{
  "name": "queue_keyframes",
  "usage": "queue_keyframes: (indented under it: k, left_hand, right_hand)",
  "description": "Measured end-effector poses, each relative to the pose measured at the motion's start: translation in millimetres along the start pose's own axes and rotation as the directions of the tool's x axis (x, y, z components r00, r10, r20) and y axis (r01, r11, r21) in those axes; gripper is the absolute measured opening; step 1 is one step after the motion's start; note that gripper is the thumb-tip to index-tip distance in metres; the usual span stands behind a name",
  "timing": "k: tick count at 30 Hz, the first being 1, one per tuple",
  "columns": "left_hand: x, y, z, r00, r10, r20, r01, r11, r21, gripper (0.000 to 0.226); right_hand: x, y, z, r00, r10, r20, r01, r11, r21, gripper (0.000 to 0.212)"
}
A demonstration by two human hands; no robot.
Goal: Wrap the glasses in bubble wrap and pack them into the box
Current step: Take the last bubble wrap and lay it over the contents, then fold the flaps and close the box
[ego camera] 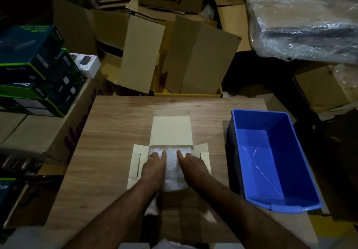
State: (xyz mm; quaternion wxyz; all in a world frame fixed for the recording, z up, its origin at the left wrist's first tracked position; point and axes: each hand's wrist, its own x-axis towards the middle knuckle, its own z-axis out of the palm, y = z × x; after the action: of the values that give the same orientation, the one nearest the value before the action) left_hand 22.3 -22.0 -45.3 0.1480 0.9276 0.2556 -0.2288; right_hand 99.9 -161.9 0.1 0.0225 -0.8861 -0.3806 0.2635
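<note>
Pressing down with straight, released fingers, the left hand [155, 166] and right hand [190, 166] rest side by side on the bubble wrap [171, 168] inside the open box [170, 130] on the worktop [108, 142]; beyond the right hand stands a blue bin [290, 171].

The desk [116, 132] is light brown with a wood-grain pattern. On it, the box [171, 130] is pale cream, inside and on its flaps. The bubble wrap [171, 163] in it is whitish and clear, dotted with small bubbles. The bin [271, 161] is bright blue with a paler blue floor. Plain tan cartons [193, 58] stand behind, one printed with dark lettering. The stacked packs [33, 70] at the left are dark teal and black with lime-green edges. A carton [81, 124] under them carries purple lettering.
</note>
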Motion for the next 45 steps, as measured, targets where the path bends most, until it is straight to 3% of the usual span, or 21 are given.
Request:
queue_keyframes:
  k: [3, 6, 8, 11, 15, 17, 20, 27, 30, 32, 35, 39, 40, 42, 45]
  left_hand:
    - [-4, 8, -2, 0.999, -0.043, -0.023, 0.040, 0.994, -0.102, 0.052]
    - [-2, 7, 3, 0.997, -0.035, -0.075, 0.029, 0.996, -0.084, 0.046]
    - [-2, 4, 5, 0.997, -0.063, -0.045, 0.054, 0.984, -0.170, 0.059]
    - [-8, -1, 3, 1.000, 0.001, 0.009, 0.000, 0.997, -0.081, 0.100]
    - [-3, -9, -20, 0.975, -0.034, 0.220, 0.084, 0.972, -0.220, 0.087]
    - [2, -13, -30, 0.967, -0.026, 0.254, 0.086, 0.970, -0.226, 0.094]
    - [2, -9, -29, 0.969, 0.026, 0.247, 0.032, 0.973, -0.230, 0.108]
    - [-1, 3, -8, 0.978, 0.004, 0.206, 0.036, 0.981, -0.189, 0.115]
    - [15, -2, -2, 0.963, -0.109, 0.248, 0.167, 0.959, -0.228, 0.163]
    - [22, -6, 21, 0.987, -0.132, 0.091, 0.152, 0.950, -0.274, 0.136]
    - [4, 2, 27, 0.998, -0.033, -0.061, 0.021, 0.981, -0.191, 0.089]
    - [-14, 1, 16, 0.996, 0.039, -0.085, -0.053, 0.984, -0.171, 0.078]
    - [-17, -1, 14, 0.998, 0.057, -0.013, -0.059, 0.971, -0.233, 0.078]
    - [-25, -7, 7, 0.991, 0.124, 0.049, -0.115, 0.981, -0.159, 0.093]
    - [-39, -10, 1, 0.960, 0.217, -0.175, -0.230, 0.971, -0.059, 0.092]
  right_hand:
    - [-1, -4, 4, 1.000, -0.008, -0.015, 0.007, 1.000, -0.025, 0.075]
    - [-1, -5, 13, 0.999, -0.017, -0.028, 0.016, 0.999, -0.052, 0.080]
    - [1, -3, 20, 1.000, -0.018, -0.013, 0.018, 0.999, -0.039, 0.085]
    - [1, 0, 21, 1.000, -0.017, -0.006, 0.017, 1.000, 0.017, 0.092]
    - [2, 2, 14, 1.000, -0.013, 0.016, 0.012, 0.998, 0.062, 0.093]
    - [5, 4, 11, 0.998, -0.014, 0.063, 0.005, 0.990, 0.138, 0.103]
    - [6, 5, 14, 0.994, -0.024, 0.102, 0.002, 0.978, 0.210, 0.120]
    - [7, -7, 41, 0.999, 0.019, 0.034, -0.026, 0.970, 0.240, 0.119]
    - [12, -5, 45, 0.999, 0.018, 0.033, -0.026, 0.968, 0.248, 0.119]
    - [13, -4, 47, 0.999, 0.028, 0.027, -0.034, 0.968, 0.247, 0.118]
    - [12, -6, 48, 0.999, 0.032, 0.008, -0.033, 0.974, 0.226, 0.115]
    - [5, -4, 41, 1.000, 0.004, 0.020, -0.009, 0.975, 0.224, 0.119]
    - [2, -4, 37, 1.000, -0.013, 0.021, 0.008, 0.973, 0.232, 0.119]
    - [-8, -2, 31, 1.000, -0.009, -0.021, 0.014, 0.970, 0.243, 0.112]
    - [-23, 1, 25, 0.970, 0.013, -0.245, 0.037, 0.979, 0.199, 0.087]
